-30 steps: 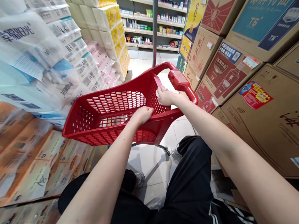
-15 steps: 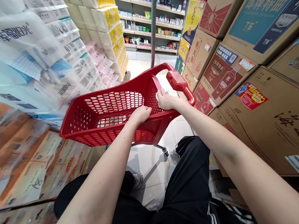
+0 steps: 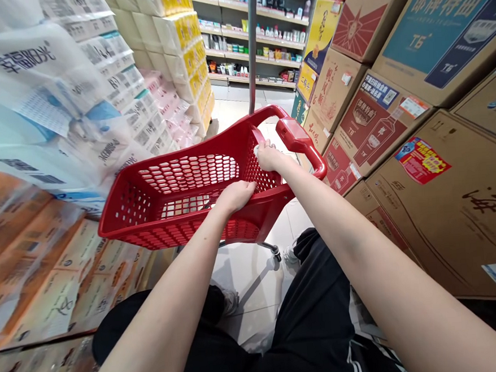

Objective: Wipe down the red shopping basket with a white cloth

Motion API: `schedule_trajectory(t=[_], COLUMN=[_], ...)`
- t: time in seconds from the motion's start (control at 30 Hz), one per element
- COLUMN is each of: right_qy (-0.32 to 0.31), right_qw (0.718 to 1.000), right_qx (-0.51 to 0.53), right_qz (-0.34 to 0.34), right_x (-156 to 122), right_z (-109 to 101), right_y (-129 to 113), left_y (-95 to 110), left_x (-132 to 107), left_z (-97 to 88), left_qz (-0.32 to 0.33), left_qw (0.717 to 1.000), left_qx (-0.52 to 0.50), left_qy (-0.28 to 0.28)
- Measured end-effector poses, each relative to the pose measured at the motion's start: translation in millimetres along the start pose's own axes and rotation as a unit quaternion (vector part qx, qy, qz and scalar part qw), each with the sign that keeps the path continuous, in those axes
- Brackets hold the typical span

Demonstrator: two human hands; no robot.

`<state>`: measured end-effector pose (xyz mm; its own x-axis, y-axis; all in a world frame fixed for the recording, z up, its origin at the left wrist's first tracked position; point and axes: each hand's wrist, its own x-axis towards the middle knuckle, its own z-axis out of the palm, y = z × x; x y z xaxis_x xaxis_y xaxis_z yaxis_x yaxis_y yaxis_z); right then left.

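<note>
A red plastic shopping cart [image 3: 182,215] with perforated walls stands crosswise in front of me, its handle at the right. My left hand [image 3: 237,196] is closed over the near rim, fingertips curled to the inside and partly hidden. Further back, my right hand [image 3: 268,155] is at the cart's handle-end panel, fingers bent. A small white wad [image 3: 256,150] shows at its fingertips, pressed to the panel; I cannot tell whether it is cloth or paper.
Wrapped tissue packs [image 3: 114,87] are piled on the left, above cartons. Printed cardboard boxes [image 3: 428,207] are stacked close on the right. A grey metal pole [image 3: 253,55] rises behind the cart, before shelves of bottles [image 3: 280,33]. My legs [image 3: 312,312] are below.
My right hand has shifted slightly left and up along the panel with the white wad. My left hand has slid a little right and down on the rim.
</note>
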<state>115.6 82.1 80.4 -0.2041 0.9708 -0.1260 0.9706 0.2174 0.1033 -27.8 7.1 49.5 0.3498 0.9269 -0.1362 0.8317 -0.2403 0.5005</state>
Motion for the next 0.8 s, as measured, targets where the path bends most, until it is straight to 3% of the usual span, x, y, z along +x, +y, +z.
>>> schedule_trajectory(t=[0.2, 0.37, 0.6, 0.8], right_qy=[-0.029, -0.026, -0.035, -0.026], right_qw=[0.995, 0.994, 0.999, 1.0], right_qx=[0.07, 0.085, 0.031, 0.003], right_qz=[0.065, 0.06, 0.015, -0.012], right_x=[23.0, 22.0, -11.6, -53.7], right_z=[-6.2, -6.4, -8.9, -26.5], right_y=[-1.6, 0.2, 5.5, 3.5], left_y=[-3.0, -8.7, -14.2, -17.3], left_x=[-3.4, 4.6, 15.8, 18.2], left_z=[4.1, 6.8, 8.7, 11.1], left_qz=[0.018, 0.001, -0.024, -0.009], left_qw=[1.0, 1.0, 0.999, 0.999], left_qx=[0.001, -0.016, -0.018, 0.015], left_qy=[-0.013, 0.006, 0.027, 0.03])
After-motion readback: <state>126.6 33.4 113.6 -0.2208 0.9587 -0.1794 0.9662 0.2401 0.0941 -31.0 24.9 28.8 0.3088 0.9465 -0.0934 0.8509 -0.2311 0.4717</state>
